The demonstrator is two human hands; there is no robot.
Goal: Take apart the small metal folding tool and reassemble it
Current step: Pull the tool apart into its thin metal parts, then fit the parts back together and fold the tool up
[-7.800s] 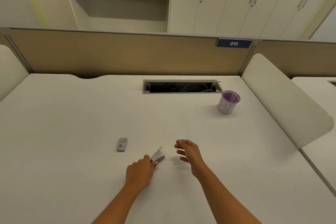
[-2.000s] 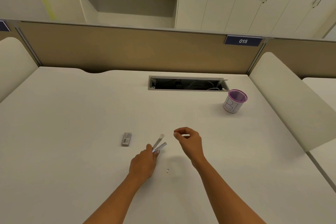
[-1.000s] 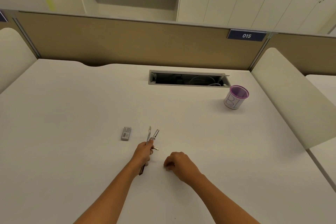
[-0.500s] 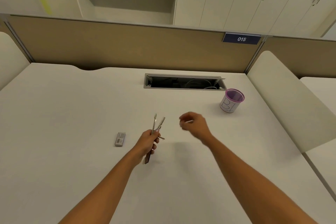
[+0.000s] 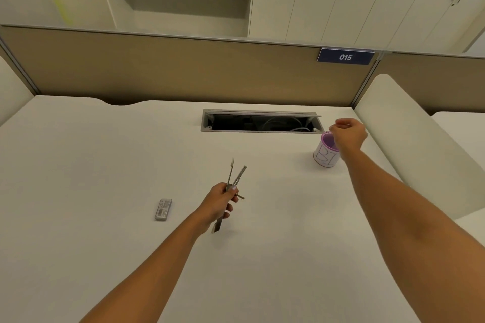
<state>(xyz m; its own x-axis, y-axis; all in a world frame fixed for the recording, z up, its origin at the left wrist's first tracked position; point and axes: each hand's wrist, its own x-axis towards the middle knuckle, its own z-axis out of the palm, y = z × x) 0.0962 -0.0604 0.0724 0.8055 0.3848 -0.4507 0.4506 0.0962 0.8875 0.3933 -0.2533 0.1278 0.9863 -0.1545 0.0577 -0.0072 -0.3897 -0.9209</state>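
Note:
My left hand [image 5: 219, 203] grips the small metal folding tool [image 5: 235, 178] at its pivot, lifted a little above the white desk [image 5: 105, 165]. Two thin metal arms fan upward from the fist, a short one juts to the right, and another sticks out below the hand. My right hand [image 5: 349, 134] is stretched far to the right, fingertips pinched together just over the rim of a purple-rimmed white cup [image 5: 325, 152]. The part pinched between them is too small to make out. A small flat grey metal piece [image 5: 163, 209] lies on the desk left of the tool.
An open cable tray slot [image 5: 259, 122] is set in the desk behind the cup. A tan partition with a "015" plate [image 5: 345, 56] closes the back. A rounded white side divider [image 5: 409, 144] stands at the right, close to the cup.
My right hand picked a tiny piece off the desk near the tool and carried it up and right to the cup. My left hand raised the tool off the desk.

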